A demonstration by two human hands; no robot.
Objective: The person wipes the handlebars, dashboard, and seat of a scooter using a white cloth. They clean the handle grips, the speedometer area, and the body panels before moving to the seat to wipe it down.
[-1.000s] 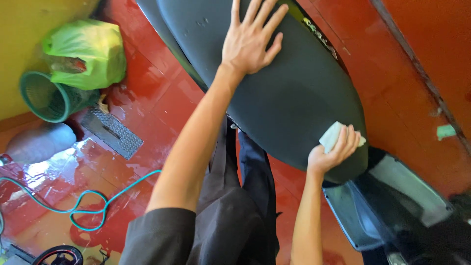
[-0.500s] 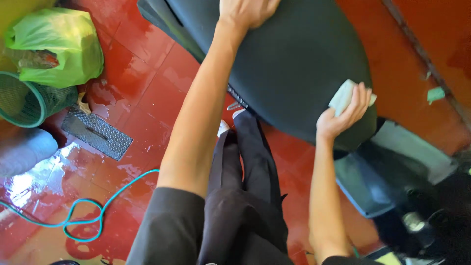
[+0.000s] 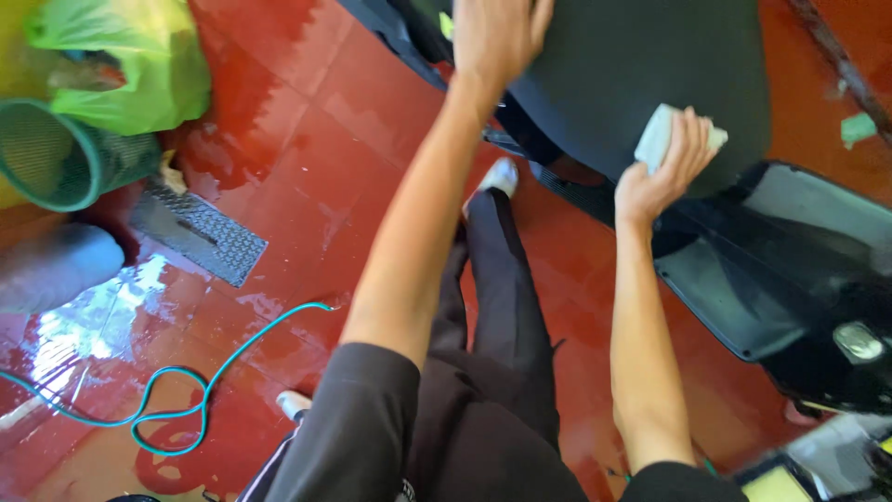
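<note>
Evidently mid-wipe: the right hand (image 3: 664, 167) is gripping a pale folded sponge (image 3: 657, 138) against the dark matte scooter seat (image 3: 641, 65); the left hand (image 3: 497, 37) is lying flat on it, fingers cropped.

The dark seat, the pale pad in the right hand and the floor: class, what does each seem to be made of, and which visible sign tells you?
Seat: probably vinyl or synthetic leather; matt black, smooth, softly curved.
Pad in the right hand: likely sponge or foam; pale, blocky, squeezed by the fingers.
Floor: glazed red tiles; grout lines, wet glossy reflections.
</note>
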